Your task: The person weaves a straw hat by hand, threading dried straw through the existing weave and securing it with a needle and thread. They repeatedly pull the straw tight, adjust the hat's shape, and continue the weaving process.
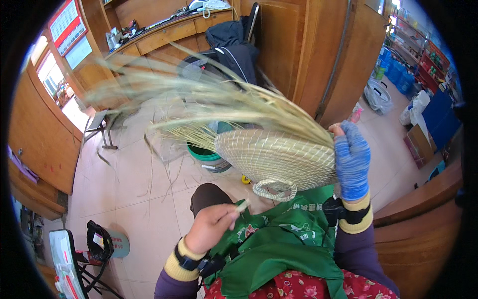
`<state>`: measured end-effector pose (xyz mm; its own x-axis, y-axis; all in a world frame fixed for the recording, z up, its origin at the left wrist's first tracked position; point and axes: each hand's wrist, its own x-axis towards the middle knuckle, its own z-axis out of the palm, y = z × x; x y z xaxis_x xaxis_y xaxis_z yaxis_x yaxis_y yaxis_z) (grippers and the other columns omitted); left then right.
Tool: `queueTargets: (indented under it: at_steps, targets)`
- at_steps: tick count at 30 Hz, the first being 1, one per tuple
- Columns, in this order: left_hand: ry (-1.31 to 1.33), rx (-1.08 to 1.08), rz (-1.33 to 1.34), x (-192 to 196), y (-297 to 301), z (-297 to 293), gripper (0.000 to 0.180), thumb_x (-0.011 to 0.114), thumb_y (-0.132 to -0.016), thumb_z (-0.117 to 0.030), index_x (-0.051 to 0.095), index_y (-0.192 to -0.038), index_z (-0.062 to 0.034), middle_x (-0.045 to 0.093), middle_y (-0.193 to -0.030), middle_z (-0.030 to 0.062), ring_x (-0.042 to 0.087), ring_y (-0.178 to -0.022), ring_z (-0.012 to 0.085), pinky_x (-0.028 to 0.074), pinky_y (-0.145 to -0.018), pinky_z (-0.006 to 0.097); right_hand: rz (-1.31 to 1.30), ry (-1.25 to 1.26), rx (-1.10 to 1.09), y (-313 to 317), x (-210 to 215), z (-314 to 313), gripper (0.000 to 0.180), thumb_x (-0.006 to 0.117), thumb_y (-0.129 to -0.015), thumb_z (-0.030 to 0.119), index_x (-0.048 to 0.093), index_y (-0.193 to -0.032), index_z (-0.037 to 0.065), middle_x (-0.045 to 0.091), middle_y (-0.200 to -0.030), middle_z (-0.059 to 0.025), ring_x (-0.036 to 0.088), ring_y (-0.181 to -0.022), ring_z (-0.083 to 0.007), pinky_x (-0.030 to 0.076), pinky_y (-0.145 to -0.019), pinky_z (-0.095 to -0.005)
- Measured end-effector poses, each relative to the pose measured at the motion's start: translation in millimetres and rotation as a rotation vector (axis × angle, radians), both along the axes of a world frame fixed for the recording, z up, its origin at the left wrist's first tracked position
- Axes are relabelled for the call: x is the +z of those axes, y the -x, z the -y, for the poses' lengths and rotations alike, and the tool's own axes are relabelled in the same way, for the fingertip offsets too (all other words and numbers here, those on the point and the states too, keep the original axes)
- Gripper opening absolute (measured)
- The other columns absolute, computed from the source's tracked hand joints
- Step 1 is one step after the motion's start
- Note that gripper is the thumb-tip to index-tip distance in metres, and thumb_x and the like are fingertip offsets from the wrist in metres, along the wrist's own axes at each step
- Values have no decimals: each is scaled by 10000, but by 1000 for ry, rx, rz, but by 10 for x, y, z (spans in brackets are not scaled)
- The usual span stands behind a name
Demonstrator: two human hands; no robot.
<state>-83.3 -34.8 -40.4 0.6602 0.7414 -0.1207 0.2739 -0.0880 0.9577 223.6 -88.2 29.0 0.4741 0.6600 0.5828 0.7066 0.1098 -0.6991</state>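
One woven straw basket [279,155], above the green apron [284,239], seemed light, springy, best taken by the edge, where the gloved right hand [352,159] clenched it; the bare left hand [213,226] pinched a pale stub [242,206].

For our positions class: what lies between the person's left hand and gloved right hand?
The head view shows the coiled ring, part of the woven piece and green apron between the left hand and right hand.

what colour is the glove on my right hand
The glove is blue with paler streaks running across it, seen best in the head view.
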Motion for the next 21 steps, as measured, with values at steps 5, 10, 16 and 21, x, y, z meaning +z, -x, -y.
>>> queueTargets:
  at_steps: [5,10,16,21]
  targets:
    - [-233,-425,198,542,65,282,184,542,-1000,-53,670,-1114,15,651,-808,64,616,-678,151,490,-636,274,24,108,112,-144,68,159,156,530,-975,107,644,-991,2,648,-862,-141,656,-830,-291,504,-777,-346]
    - [-48,-205,286,684,-261,364,191,543,-997,-45,648,-1143,19,651,-810,67,550,-614,101,435,-573,233,690,78,264,158,-276,98,182,588,-906,82,653,-1050,-8,638,-1150,-133,649,-999,-289,537,-854,-365]
    - [238,107,365,680,-699,167,113,546,-1006,-52,573,-1097,11,694,-866,82,536,-599,68,438,-548,203,-136,131,456,262,-433,30,209,636,-934,135,673,-1080,-9,700,-1012,-119,674,-970,-253,530,-867,-323]
    - [70,111,294,658,-915,102,80,566,-1002,-70,556,-1031,3,698,-829,86,529,-564,68,431,-519,202,-401,-9,699,129,-373,29,201,643,-944,166,693,-1061,10,702,-1024,-118,671,-981,-237,515,-877,-321]
